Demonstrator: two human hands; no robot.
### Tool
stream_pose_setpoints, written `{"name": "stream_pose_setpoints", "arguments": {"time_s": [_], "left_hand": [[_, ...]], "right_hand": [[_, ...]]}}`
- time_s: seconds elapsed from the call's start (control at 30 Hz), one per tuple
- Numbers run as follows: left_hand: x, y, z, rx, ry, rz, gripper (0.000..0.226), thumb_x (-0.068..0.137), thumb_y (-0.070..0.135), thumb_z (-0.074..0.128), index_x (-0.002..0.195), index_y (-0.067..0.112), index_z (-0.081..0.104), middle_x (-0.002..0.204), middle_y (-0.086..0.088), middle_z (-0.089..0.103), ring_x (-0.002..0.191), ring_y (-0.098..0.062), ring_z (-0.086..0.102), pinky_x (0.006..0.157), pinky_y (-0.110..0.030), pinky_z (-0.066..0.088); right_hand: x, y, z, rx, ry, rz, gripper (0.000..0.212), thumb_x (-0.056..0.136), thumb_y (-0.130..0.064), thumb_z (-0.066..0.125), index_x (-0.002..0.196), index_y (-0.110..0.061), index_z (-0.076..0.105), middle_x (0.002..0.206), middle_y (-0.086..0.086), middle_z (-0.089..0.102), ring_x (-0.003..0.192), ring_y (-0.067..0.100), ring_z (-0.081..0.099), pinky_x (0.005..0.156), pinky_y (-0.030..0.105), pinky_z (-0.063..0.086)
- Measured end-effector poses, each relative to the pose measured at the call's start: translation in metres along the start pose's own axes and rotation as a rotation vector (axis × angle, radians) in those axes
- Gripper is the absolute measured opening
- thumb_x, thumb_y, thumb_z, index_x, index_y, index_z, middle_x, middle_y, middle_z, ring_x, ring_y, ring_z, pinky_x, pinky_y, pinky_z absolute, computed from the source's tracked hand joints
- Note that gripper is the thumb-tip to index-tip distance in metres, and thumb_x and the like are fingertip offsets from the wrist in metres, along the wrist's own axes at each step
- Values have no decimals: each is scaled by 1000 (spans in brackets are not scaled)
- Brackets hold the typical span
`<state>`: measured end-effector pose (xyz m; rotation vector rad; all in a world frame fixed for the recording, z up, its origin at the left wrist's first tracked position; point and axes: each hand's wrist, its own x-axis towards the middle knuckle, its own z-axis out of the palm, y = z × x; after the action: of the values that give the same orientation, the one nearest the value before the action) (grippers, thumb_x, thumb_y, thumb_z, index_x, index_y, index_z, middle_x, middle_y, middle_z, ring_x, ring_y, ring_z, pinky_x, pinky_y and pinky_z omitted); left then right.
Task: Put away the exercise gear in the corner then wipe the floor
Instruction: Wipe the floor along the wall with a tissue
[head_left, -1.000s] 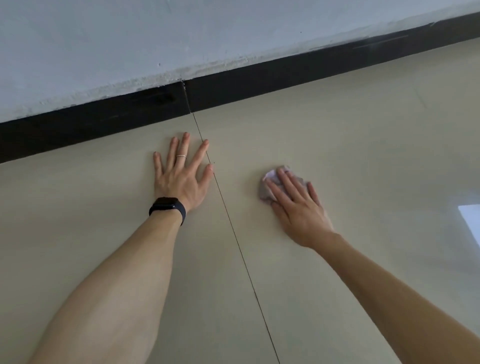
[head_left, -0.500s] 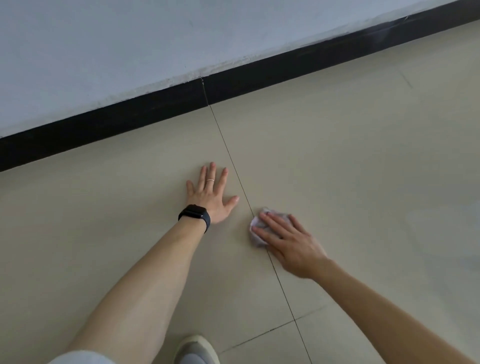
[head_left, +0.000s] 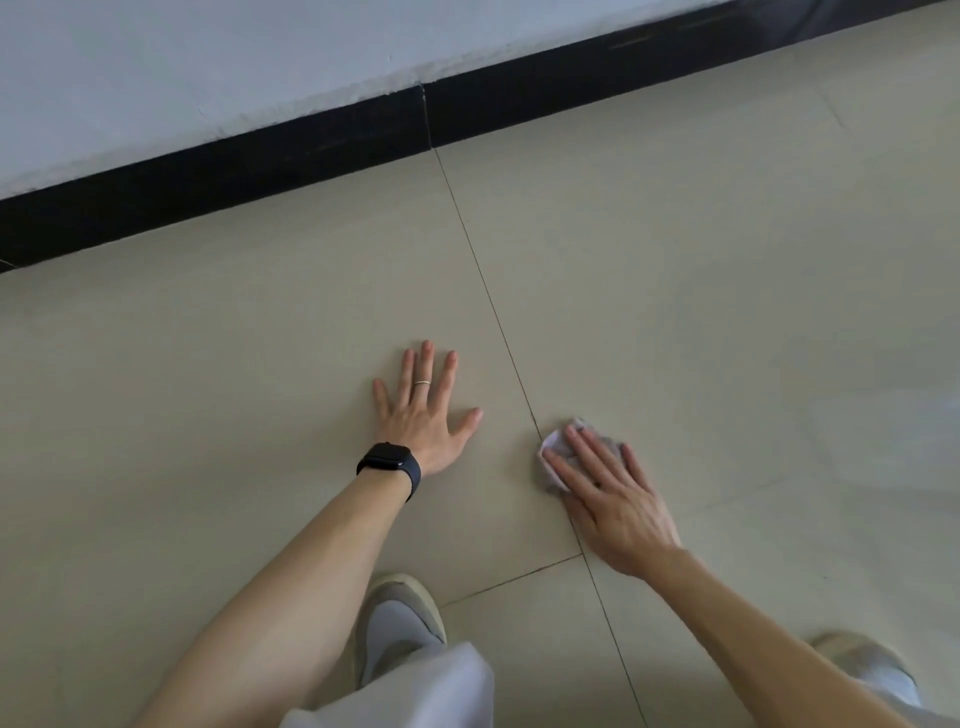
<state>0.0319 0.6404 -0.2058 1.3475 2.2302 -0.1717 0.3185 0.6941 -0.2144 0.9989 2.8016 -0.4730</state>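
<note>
A small crumpled pale cloth (head_left: 551, 448) lies on the beige tiled floor (head_left: 701, 291), just right of a grout line. My right hand (head_left: 610, 493) presses flat on it with straight fingers, covering most of it. My left hand (head_left: 423, 410) rests flat on the floor to the left of the grout line, fingers spread, with a ring and a black watch (head_left: 389, 465) on that wrist. No exercise gear is in view.
A black skirting board (head_left: 260, 161) runs along the foot of a white wall (head_left: 208, 67) at the top. My two grey shoes (head_left: 397, 623) (head_left: 867, 662) and pale trouser legs (head_left: 415, 696) show at the bottom.
Both hands have come back from the skirting board toward me, the right one sliding the cloth along the floor. My shoes and trouser legs have come into view.
</note>
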Motion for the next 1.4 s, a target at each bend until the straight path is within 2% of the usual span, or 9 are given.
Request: {"name": "stream_pose_setpoints", "arguments": {"time_s": [0.17,0.37,0.43,0.6,0.73,0.83,1.1,1.3,1.4], "left_hand": [[-9,1,10,-26,58,-10,78,96,67,19,154,33,-20,161,1,-29,150,-21,-22,118,-60,-2],[-23,-16,23,-92,171,52,66,97,58,16,157,36,2,165,6,-11,153,-19,-6,119,-60,7],[-31,-28,30,-96,207,13,61,96,56,17,156,43,10,166,9,-3,153,-19,0,118,-63,9],[-40,-50,31,-86,194,-71,57,96,60,20,152,53,13,165,14,2,153,-16,3,115,-62,10],[-23,-60,4,-104,327,-65,48,93,51,41,140,44,48,149,4,45,131,-25,47,101,-46,35],[-1,-80,-14,-122,328,-217,53,97,53,36,149,45,33,162,1,26,145,-27,28,113,-51,23],[45,-138,-48,-95,220,-260,58,100,57,24,153,50,4,166,6,-10,153,-20,-8,121,-55,-1],[106,-172,-74,-147,281,-323,65,97,64,18,154,46,-7,165,3,-12,153,-23,-8,119,-58,-1],[120,-185,-73,-136,318,-326,67,94,71,13,153,48,-8,165,6,-13,153,-21,-8,120,-59,0]], "right_hand": [[4,-24,6,218,104,629,58,105,-32,30,156,-43,4,166,-4,-8,150,8,-17,122,54,3],[5,-49,17,-71,-118,-463,59,103,-39,39,157,-40,13,167,-1,6,153,15,3,120,48,9],[40,-20,2,-124,-103,-453,54,105,-44,29,156,-42,11,167,-3,5,153,13,2,121,47,12],[124,-29,-21,155,1,355,55,105,-44,22,156,-41,2,166,-3,-10,151,10,-17,122,52,-1],[122,-84,-6,35,-73,-142,58,105,-41,30,157,-40,3,167,-2,-6,152,15,-11,121,55,4],[142,-67,-6,-122,-129,-627,52,106,-44,26,156,-41,12,166,-4,7,153,13,3,121,48,11],[267,-45,-60,144,-73,326,57,105,-42,23,156,-39,-1,166,0,-14,150,13,-19,121,53,-3],[265,-60,-49,-67,-175,-318,53,104,-50,13,154,-47,-4,164,-13,-15,150,6,-17,123,46,-3],[309,-25,-62,-46,-76,-116,53,104,-51,14,153,-50,-6,165,-13,-12,150,6,-15,123,47,1]]}}
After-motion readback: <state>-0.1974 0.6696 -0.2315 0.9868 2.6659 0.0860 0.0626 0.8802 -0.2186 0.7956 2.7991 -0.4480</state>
